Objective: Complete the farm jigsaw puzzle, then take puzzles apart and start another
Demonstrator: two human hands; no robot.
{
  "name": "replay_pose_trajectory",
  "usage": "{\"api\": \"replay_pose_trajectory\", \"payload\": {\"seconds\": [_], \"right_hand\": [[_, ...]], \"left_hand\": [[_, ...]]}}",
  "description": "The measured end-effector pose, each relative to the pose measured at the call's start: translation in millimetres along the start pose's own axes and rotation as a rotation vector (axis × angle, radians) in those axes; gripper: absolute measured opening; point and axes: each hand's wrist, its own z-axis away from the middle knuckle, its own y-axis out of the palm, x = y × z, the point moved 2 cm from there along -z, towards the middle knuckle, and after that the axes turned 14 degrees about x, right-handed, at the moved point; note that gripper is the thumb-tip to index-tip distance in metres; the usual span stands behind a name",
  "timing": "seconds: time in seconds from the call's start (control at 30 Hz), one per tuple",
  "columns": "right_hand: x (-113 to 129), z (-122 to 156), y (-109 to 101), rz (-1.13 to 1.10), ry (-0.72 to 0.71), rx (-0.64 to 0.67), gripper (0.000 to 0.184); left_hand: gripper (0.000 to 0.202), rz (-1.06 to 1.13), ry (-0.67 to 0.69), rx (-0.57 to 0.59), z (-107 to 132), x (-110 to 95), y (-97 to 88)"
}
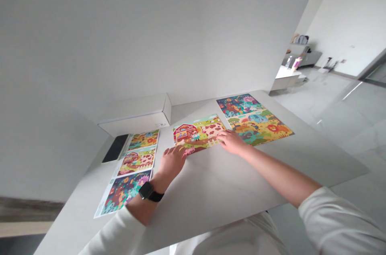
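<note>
A farm jigsaw puzzle (pixel 197 131) with a red barn and a spotted cow lies on the white table (pixel 229 190). My left hand (pixel 171 162), with a black watch on its wrist, rests flat at the puzzle's lower left corner, fingers stretched out on the pieces. My right hand (pixel 231 141) lies palm down at the puzzle's lower right edge, fingers extended toward the pieces. Neither hand holds anything that I can see.
A finished animal puzzle (pixel 255 120) lies to the right. A picture sheet (pixel 131 170) with three scenes lies at the left beside a black phone (pixel 115 147). A white box (pixel 135 115) stands against the wall. The table's right edge drops to the floor.
</note>
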Motion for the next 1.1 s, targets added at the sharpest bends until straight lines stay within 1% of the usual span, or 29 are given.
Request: {"api": "replay_pose_trajectory", "payload": {"seconds": [0.17, 0.3, 0.43, 0.57, 0.73, 0.8, 0.87, 0.97, 1.03, 1.1], "right_hand": [[-19, -44, -10, 0.059, 0.151, 0.020, 0.033], [-29, -73, -19, 0.077, 0.222, 0.056, 0.036], [-34, -88, -27, 0.083, 0.306, 0.073, 0.036], [-38, -91, -29, 0.080, 0.339, 0.067, 0.036], [-42, -86, -23, 0.045, 0.338, 0.045, 0.039], [-42, -83, -20, 0.023, 0.324, 0.034, 0.046], [-40, -79, -19, 0.003, 0.280, 0.030, 0.052], [-31, -65, -19, -0.001, 0.166, 0.027, 0.058], [-21, -51, -17, -0.013, 0.089, 0.028, 0.054], [-8, -35, -13, -0.050, 0.005, 0.029, 0.046]], "left_hand": [[0.035, -0.064, -0.113, 0.084, -53, 3, -14.7], [0.038, -0.102, -0.146, 0.109, -90, 11, -23.3], [0.038, -0.069, -0.121, 0.091, -118, 20, -25.0], [0.038, -0.009, -0.087, 0.052, -133, 25, -21.7], [0.038, 0.070, -0.059, -0.020, -137, 24, -14.1], [0.039, 0.113, -0.045, -0.044, -134, 23, -12.4], [0.040, 0.163, -0.011, -0.076, -129, 20, -12.9], [0.039, 0.269, 0.131, -0.151, -111, 7, -17.5], [0.034, 0.357, 0.243, -0.204, -93, -4, -21.2], [0.031, 0.447, 0.307, -0.232, -74, -16, -23.8]]}}
